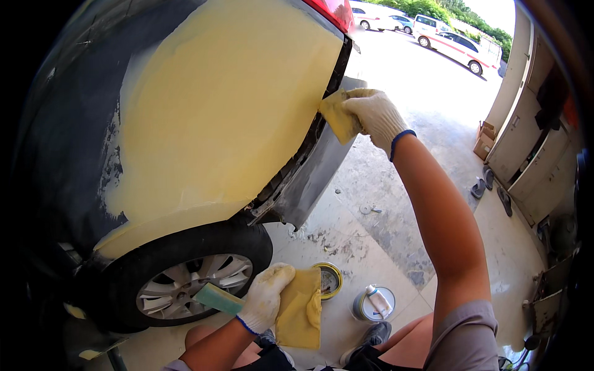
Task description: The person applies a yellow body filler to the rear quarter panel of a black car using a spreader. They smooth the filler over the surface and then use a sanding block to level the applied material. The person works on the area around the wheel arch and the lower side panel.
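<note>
A broad coat of yellow body filler (223, 111) covers the dark car's rear panel, from the wheel arch up toward the red tail light. My right hand (378, 119), in a white knit glove, is closed on a yellow-smeared putty spreader (339, 117). The spreader's edge meets the panel's rear edge, by the dark gap. Low in front of me, my gloved left hand (265, 300) grips a flat putty board (300, 337) carrying a lump of yellow filler (313, 309). A green flat strip (218, 299) sticks out on that hand's other side; how it is held is hidden.
The car's wheel (192, 284) stands below the panel, and a grey bumper (315, 176) hangs partly away. On the floor are an open round tin (330, 281) and a lidded can (365, 312) with a white tube (378, 302) on top. Cabinets (526, 136) line the right side.
</note>
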`<state>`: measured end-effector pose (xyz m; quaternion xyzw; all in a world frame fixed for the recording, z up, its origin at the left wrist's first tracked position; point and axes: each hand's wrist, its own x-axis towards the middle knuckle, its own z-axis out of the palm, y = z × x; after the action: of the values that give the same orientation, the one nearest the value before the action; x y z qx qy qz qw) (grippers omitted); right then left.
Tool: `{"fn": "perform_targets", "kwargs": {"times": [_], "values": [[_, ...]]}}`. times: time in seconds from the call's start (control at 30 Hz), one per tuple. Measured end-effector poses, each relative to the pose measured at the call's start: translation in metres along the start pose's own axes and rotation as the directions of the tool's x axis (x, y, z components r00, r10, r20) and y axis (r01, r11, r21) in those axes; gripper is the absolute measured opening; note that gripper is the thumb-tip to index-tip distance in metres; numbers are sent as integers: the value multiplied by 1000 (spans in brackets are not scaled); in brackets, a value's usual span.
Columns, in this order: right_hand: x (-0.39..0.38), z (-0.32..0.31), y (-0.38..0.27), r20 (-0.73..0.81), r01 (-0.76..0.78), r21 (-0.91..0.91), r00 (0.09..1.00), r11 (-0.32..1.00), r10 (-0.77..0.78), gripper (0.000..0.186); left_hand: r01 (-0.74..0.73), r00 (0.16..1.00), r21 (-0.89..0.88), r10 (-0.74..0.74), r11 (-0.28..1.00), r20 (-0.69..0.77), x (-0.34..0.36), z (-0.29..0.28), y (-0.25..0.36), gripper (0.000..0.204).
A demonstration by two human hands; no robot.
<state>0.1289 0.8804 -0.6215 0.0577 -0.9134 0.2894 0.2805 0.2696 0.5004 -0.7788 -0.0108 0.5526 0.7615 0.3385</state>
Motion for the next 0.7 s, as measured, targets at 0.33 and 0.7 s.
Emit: {"fn": "perform_targets", "kwargs": {"times": [0.33,0.7], "values": [[-28,22,-43,106,-434,366,898,823,427,42,-28,999,15,28,1000,-15,-6,1,2,20],[-63,40,-48,339,-624,603,764,497,549,45,28,1000,-66,-28,997,-3,-6,8,8,25]]}}
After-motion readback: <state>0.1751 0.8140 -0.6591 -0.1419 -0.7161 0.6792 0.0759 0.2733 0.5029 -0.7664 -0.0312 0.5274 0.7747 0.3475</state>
